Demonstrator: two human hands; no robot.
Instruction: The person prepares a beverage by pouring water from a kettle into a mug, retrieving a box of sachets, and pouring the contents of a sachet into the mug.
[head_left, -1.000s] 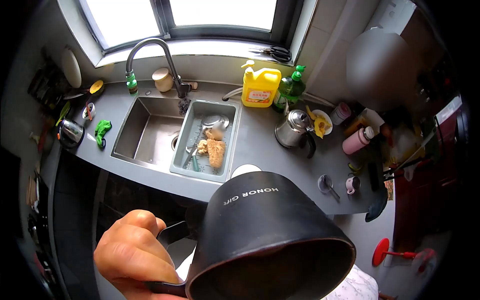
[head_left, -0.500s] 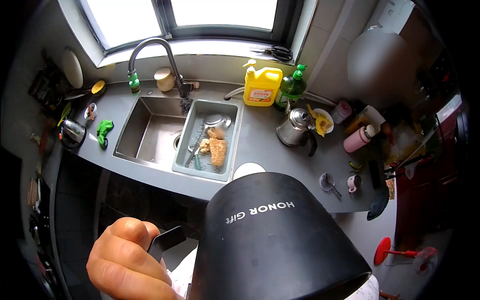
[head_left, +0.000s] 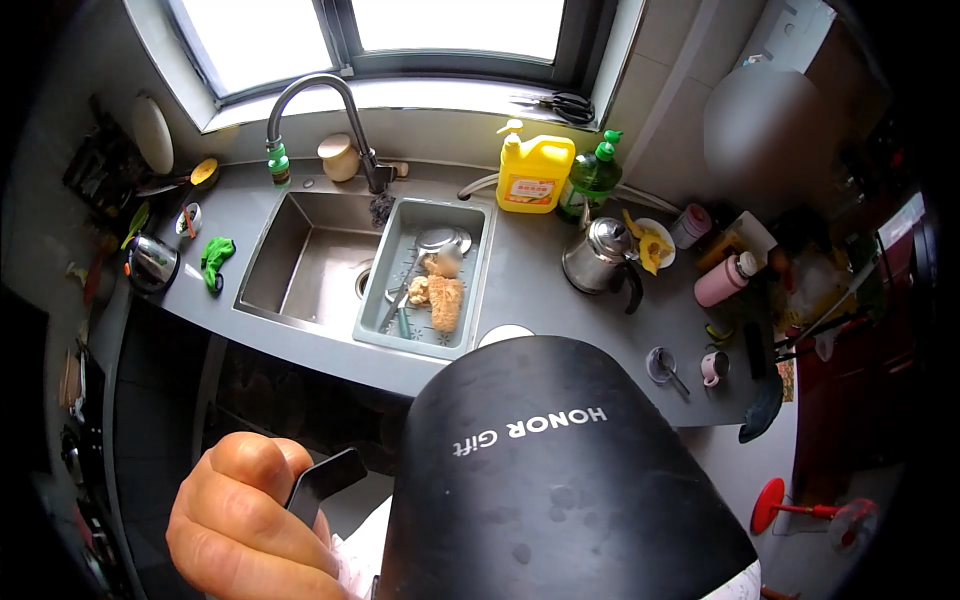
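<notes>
One black pot [head_left: 570,490] at 5 o'clock in the view, near the camera, lettering inverted; its mouth is out of sight. Left hand [head_left: 245,520], on the pot's 9 o'clock side: fingers closed around the handle [head_left: 328,477]. Right hand: not seen, grip cannot be told. For sound handling, the fist should stay tight and the wrist firm, since a side-held body may roll about its handle; a second hand under the wall would steady it. The wall should be kept clear of the steel kettle [head_left: 590,262] at 12 o'clock and the grey tray [head_left: 412,346] at 11. Compared with one second earlier: the dark opening, then visible, has turned from view, and more outer wall shows.
</notes>
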